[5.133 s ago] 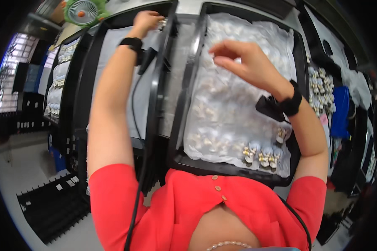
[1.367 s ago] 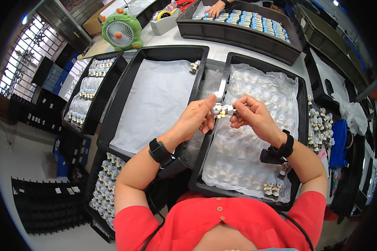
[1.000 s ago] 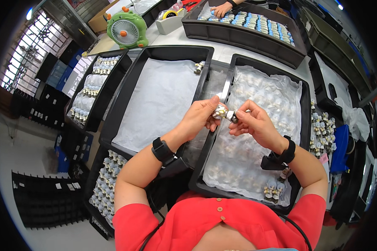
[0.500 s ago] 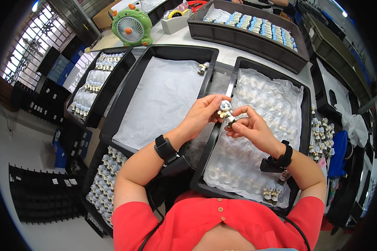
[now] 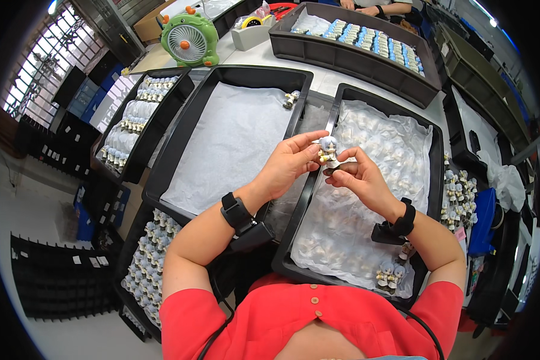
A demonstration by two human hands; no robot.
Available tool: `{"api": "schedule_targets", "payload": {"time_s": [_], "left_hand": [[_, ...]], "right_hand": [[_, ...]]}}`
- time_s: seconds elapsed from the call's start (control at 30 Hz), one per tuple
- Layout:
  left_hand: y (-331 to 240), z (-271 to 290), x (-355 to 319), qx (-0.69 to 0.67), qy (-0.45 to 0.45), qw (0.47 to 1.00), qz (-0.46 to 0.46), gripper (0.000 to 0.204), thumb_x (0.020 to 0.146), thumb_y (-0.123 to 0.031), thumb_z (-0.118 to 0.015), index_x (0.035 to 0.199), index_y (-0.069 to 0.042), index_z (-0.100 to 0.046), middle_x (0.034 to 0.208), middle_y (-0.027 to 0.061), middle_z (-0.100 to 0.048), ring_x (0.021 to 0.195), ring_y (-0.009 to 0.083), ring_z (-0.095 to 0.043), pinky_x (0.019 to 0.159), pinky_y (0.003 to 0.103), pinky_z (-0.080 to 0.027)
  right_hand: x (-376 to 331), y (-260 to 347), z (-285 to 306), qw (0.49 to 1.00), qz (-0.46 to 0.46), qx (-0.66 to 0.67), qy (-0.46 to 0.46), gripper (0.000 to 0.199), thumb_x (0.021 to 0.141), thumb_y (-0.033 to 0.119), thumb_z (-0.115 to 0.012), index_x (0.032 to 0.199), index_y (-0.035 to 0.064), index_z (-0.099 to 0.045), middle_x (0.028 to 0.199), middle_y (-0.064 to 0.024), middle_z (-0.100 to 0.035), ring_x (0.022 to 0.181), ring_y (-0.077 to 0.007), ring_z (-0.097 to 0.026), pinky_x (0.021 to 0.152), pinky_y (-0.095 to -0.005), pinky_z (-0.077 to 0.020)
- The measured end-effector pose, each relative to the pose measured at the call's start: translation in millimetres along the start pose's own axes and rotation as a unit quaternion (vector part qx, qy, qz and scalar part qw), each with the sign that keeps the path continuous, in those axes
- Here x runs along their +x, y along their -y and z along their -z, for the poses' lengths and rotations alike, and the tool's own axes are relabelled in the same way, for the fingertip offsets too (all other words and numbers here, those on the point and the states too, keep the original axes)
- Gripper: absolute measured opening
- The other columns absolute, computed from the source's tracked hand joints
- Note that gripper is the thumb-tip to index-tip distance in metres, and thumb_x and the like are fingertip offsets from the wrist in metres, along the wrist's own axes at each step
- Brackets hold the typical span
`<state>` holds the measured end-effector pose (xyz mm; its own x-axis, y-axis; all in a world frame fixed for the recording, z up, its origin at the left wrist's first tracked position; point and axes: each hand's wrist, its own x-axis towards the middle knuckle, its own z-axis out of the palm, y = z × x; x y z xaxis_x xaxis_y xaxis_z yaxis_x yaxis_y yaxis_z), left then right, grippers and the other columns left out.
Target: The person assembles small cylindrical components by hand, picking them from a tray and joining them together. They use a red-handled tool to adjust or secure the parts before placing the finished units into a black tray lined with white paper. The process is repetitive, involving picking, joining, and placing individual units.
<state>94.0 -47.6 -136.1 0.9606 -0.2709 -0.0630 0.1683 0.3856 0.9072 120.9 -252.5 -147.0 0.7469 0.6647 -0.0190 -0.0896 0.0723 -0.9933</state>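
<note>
We see two big black trays in front of us: the left tray (image 5: 180, 180) holds a flat white sheet, and the right tray (image 5: 433, 156) holds crinkly white wrap with little lumps under it. Our left hand (image 5: 288, 168) and right hand (image 5: 360, 180) meet over the edge where the trays touch. Both hands pinch one small toy figure (image 5: 326, 151) with a pale grey-blue head, held up in the air between them. The left fingers (image 5: 309, 141) curl around its side, and the right fingers (image 5: 348, 157) close on its bottom part, though we cannot quite tell how tight. Far back sits a long grey bin (image 5: 354, 63) with rows of little blue and white packs (image 5: 366, 42). A green round fan (image 5: 189, 39) stands at the top left. Two more figures (image 5: 291, 98) lie in the left tray's far corner.
</note>
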Motion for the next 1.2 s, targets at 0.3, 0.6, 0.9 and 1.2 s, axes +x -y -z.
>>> {"api": "schedule_targets", "payload": {"time_s": [0.3, 0.6, 0.9, 1.2], "left_hand": [[-5.1, -3.9, -1.8, 0.049, 0.039, 0.998, -0.026, 0.042, 0.089, -0.011, -0.054, 0.13, -0.005, -0.045, 0.106, 0.0041, -0.057, 0.095, 0.0096, -0.054, 0.082, 0.023, -0.045], [2.3, -10.9, -1.9, 0.14, 0.05, 0.985, -0.092, 0.054, 0.083, -0.009, -0.063, 0.131, -0.004, -0.04, 0.106, 0.005, -0.055, 0.092, 0.0105, -0.055, 0.077, 0.025, -0.047], [-2.7, -14.8, 1.0, 0.148, -0.079, 0.986, -0.018, 0.051, 0.081, -0.015, -0.067, 0.122, -0.001, -0.041, 0.094, 0.0062, -0.057, 0.081, 0.0102, -0.055, 0.072, 0.026, -0.047], [-49.8, 140.5, 128.1, 0.275, -0.244, 0.93, -0.008, 0.048, 0.077, -0.004, -0.065, 0.12, 0.0, -0.046, 0.101, 0.0104, -0.061, 0.083, 0.015, -0.06, 0.071, 0.027, -0.049]], "right_hand": [[3.5, 0.8, 2.9, 0.996, -0.048, 0.075, 0.024, 0.022, 0.091, 0.008, -0.051, 0.109, 0.0069, -0.038, 0.106, -0.0149, -0.059, 0.093, -0.0198, -0.062, 0.082, -0.0294, -0.0499], [4.8, -2.0, 5.0, 0.98, -0.077, 0.178, 0.043, 0.022, 0.09, 0.006, -0.05, 0.11, 0.0075, -0.039, 0.103, -0.0125, -0.058, 0.094, -0.0199, -0.061, 0.085, -0.0309, -0.0496], [-5.4, 10.6, -10.0, 0.997, -0.003, -0.021, 0.07, 0.036, 0.09, 0.01, -0.054, 0.121, 0.0053, -0.038, 0.097, -0.0097, -0.062, 0.093, -0.0144, -0.06, 0.081, -0.0273, -0.0478], [4.2, 15.7, 11.2, 0.989, 0.085, -0.123, 0.002, 0.042, 0.087, 0.007, -0.056, 0.126, 0.0043, -0.041, 0.097, -0.0084, -0.063, 0.089, -0.0102, -0.059, 0.078, -0.0235, -0.0472]]}}
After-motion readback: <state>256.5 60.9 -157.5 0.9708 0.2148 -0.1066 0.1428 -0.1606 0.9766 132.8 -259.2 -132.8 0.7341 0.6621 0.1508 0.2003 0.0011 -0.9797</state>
